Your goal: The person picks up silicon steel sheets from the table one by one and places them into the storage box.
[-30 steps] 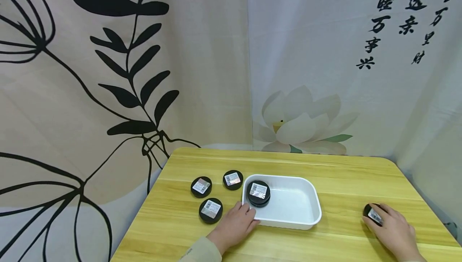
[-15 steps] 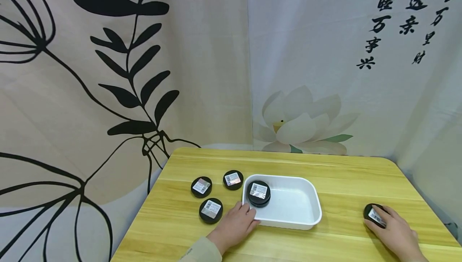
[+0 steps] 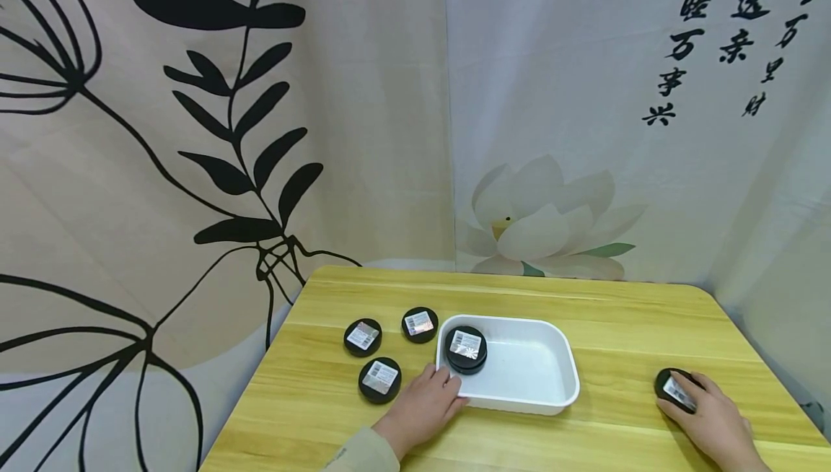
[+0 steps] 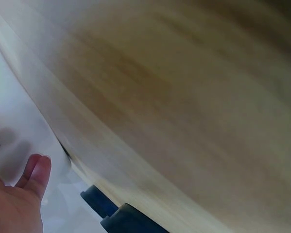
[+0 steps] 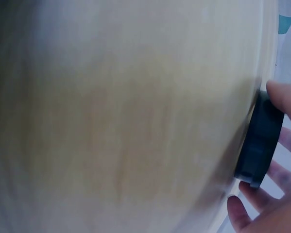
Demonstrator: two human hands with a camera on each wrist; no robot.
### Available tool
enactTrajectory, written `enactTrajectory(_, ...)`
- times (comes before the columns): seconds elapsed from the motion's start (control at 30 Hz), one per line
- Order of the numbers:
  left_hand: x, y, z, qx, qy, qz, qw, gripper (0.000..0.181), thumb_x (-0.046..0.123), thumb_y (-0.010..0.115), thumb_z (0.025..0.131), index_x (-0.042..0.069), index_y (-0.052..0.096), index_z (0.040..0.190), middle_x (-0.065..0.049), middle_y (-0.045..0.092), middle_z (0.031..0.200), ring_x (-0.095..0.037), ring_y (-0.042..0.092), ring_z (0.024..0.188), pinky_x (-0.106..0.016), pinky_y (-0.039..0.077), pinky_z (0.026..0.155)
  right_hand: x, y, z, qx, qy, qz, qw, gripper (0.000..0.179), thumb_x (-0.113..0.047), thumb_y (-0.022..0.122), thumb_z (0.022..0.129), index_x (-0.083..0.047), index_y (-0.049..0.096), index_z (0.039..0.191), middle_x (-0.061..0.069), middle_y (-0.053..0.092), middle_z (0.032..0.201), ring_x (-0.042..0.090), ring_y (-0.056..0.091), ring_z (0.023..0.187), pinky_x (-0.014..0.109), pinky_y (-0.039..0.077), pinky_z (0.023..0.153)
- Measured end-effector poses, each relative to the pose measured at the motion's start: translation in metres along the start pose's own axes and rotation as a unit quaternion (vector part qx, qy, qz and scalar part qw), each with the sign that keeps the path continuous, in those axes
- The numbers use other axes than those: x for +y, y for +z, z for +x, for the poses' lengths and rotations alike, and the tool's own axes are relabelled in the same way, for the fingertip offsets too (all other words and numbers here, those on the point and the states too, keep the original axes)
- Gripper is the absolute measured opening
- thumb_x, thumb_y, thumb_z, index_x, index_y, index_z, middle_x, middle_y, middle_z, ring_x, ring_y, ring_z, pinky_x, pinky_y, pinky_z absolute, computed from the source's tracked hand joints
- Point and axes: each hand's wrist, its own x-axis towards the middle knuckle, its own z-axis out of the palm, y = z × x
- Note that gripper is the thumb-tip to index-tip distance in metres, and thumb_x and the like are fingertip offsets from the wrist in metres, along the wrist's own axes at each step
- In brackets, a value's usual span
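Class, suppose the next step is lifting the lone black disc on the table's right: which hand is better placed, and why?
Probably the right hand: it grips that black disc, while the left hand is at the near left corner of the white tray, well away from the disc.

We are counting three black discs (image 3: 379, 379) near one white tray (image 3: 529, 369), seeing what look like two stacked discs (image 3: 465, 344) inside it, and finding one more disc (image 3: 672, 388) in one right hand (image 3: 714, 421) — plus one left hand (image 3: 425, 405), one wooden table (image 3: 617, 328) and one printed lotus (image 3: 552, 223).
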Motion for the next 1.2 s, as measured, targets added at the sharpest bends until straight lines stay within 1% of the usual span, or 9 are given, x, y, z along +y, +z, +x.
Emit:
enactTrajectory(0.23, 0.000, 0.000, 0.000, 0.004, 0.004, 0.001, 1.0000, 0.031, 0.050, 0.042, 0.106, 0.023, 0.055, 0.099, 0.005, 0.051, 0.094, -0.015, 0.043, 0.086, -0.026, 0.042, 0.071, -0.002, 0.000, -0.002, 0.007, 0.001, -0.009, 0.9999, 0.096, -0.073, 0.057, 0.089, 0.003, 0.043, 0.145, 0.051, 0.033, 0.132, 0.076, 0.040, 0.108, 0.074, 0.043, 0.074)
enactTrajectory(0.33, 0.000, 0.000, 0.000, 0.006, 0.006, 0.001, 1.0000, 0.031, 0.049, 0.042, 0.106, 0.023, 0.055, 0.099, 0.005, 0.051, 0.093, -0.015, 0.043, 0.086, -0.027, 0.043, 0.071, -0.002, 0.000, -0.002, 0.017, -0.007, -0.010, 0.9998, 0.092, -0.070, 0.059, 0.090, 0.005, 0.046, 0.143, 0.053, 0.037, 0.128, 0.073, 0.044, 0.106, 0.072, 0.042, 0.078)
enactTrajectory(0.43, 0.000, 0.001, 0.000, 0.005, 0.005, 0.000, 1.0000, 0.031, 0.049, 0.042, 0.106, 0.023, 0.055, 0.099, 0.005, 0.051, 0.093, -0.015, 0.043, 0.086, -0.027, 0.043, 0.071, -0.003, -0.001, -0.002, 0.029, -0.014, -0.009, 0.9995, 0.089, -0.067, 0.060, 0.091, 0.007, 0.049, 0.140, 0.052, 0.041, 0.125, 0.068, 0.047, 0.106, 0.070, 0.041, 0.081)
enactTrajectory(0.57, -0.001, 0.002, 0.001, 0.002, 0.003, -0.001, 1.0000, 0.031, 0.050, 0.042, 0.106, 0.023, 0.056, 0.099, 0.005, 0.051, 0.094, -0.014, 0.043, 0.086, -0.026, 0.042, 0.071, -0.004, -0.001, -0.001, 0.037, -0.015, -0.007, 0.9992, 0.088, -0.066, 0.061, 0.091, 0.008, 0.052, 0.137, 0.051, 0.046, 0.122, 0.062, 0.049, 0.108, 0.068, 0.039, 0.083)
enactTrajectory(0.73, -0.001, 0.002, 0.000, 0.001, 0.003, 0.000, 1.0000, 0.031, 0.050, 0.043, 0.106, 0.023, 0.055, 0.099, 0.005, 0.051, 0.094, -0.014, 0.043, 0.086, -0.026, 0.043, 0.072, -0.006, -0.001, -0.002, 0.046, -0.013, 0.001, 0.9988, 0.091, -0.067, 0.063, 0.089, 0.009, 0.052, 0.137, 0.050, 0.049, 0.122, 0.060, 0.048, 0.110, 0.066, 0.036, 0.084)
enactTrajectory(1.03, -0.001, 0.002, 0.000, 0.003, 0.004, 0.000, 1.0000, 0.030, 0.050, 0.042, 0.106, 0.023, 0.054, 0.099, 0.005, 0.050, 0.094, -0.014, 0.044, 0.087, -0.026, 0.044, 0.071, -0.014, -0.003, -0.003, 0.071, -0.008, 0.040, 0.9966, 0.090, -0.062, 0.068, 0.088, 0.012, 0.051, 0.136, 0.050, 0.046, 0.125, 0.060, 0.046, 0.111, 0.067, 0.030, 0.092)
enactTrajectory(1.2, 0.000, 0.002, 0.001, 0.005, 0.005, 0.005, 1.0000, 0.030, 0.050, 0.042, 0.106, 0.023, 0.055, 0.099, 0.005, 0.051, 0.094, -0.014, 0.044, 0.086, -0.026, 0.044, 0.071, -0.016, -0.003, -0.004, 0.069, -0.007, 0.048, 0.9964, 0.089, -0.062, 0.067, 0.089, 0.012, 0.050, 0.137, 0.050, 0.045, 0.126, 0.060, 0.044, 0.112, 0.067, 0.028, 0.093)
